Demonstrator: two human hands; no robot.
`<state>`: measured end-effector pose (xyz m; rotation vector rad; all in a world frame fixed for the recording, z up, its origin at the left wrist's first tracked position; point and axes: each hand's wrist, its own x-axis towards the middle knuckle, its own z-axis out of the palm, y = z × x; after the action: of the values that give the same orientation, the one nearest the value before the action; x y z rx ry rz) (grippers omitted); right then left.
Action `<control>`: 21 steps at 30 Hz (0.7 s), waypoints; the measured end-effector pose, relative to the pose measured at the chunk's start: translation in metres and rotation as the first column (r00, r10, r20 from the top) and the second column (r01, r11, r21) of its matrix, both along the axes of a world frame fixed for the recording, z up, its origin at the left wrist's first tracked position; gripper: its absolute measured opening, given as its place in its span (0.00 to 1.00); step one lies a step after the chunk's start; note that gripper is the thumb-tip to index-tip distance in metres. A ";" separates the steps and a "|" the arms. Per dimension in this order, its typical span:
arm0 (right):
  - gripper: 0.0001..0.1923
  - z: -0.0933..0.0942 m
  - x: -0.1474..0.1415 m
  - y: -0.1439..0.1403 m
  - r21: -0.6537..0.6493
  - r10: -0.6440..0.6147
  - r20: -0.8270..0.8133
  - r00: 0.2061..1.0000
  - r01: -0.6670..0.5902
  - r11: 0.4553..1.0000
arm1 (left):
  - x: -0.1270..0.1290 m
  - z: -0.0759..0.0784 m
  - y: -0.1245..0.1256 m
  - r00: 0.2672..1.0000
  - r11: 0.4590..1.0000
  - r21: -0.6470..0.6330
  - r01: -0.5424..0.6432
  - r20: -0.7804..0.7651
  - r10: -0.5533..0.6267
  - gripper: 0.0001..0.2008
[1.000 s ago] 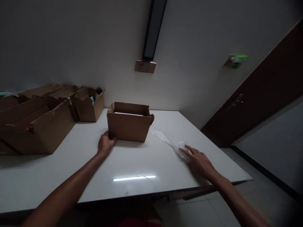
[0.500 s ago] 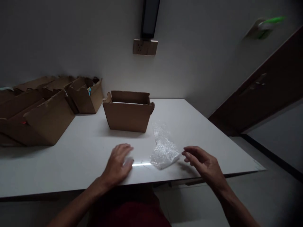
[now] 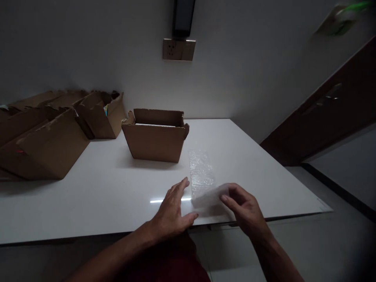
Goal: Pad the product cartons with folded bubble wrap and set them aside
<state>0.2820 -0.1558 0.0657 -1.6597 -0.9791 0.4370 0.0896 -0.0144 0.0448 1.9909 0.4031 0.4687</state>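
Since half a second ago we have brought both hands in on the bubble wrap (image 3: pixel 202 178), which now lies straighter and points away from us, its near end lifted off the table (image 3: pixel 264 164). Our left hand (image 3: pixel 173 211) rests open and flat on the table just left of the sheet, fingers spread, holding nothing. Our right hand (image 3: pixel 245 207) pinches the near end of the sheet between thumb and fingertips and has it raised and bent over, as though a fold or roll is only starting.

By our reading the work is at an early point: the sheet is laid out and one end taken up, but nothing is wrapped in it. An open cardboard box (image 3: pixel 155 135) stands beyond the sheet, near it but apart; we cannot tell what, if anything, is inside. More cardboard boxes (image 3: pixel 53 133) sit at the far left.

No brand, label or writing can be read anywhere; the light is too dim.
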 end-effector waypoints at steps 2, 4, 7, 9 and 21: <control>0.16 -0.007 -0.011 -0.015 0.004 -0.023 -0.089 0.996 0.023 1.000 | 0.004 0.002 -0.012 1.000 0.999 -0.052 -0.002 -0.001 0.002 0.42; 0.16 -0.017 -0.020 -0.024 -0.013 -0.038 -0.146 0.988 0.037 0.999 | 0.006 0.001 -0.021 0.998 0.996 -0.089 -0.024 -0.057 0.019 0.36; 0.14 -0.030 -0.029 -0.029 -0.030 -0.081 -0.142 0.987 0.078 0.997 | 0.005 -0.002 -0.027 0.987 0.996 -0.054 -0.064 -0.149 0.056 0.32; 0.13 -0.033 -0.033 -0.031 0.004 -0.184 -0.014 0.983 0.184 0.983 | 0.005 -0.005 -0.025 0.981 0.997 0.039 -0.070 -0.179 0.076 0.33; 0.14 -0.036 -0.043 -0.035 0.045 0.020 0.788 0.615 -0.091 0.995 | 0.002 -0.010 -0.012 0.994 0.922 0.372 -0.105 0.013 0.108 0.34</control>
<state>0.2390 -0.1911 0.0297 -1.7620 -1.6731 -0.3672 0.0914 -0.0267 0.0352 2.3462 0.4544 0.6453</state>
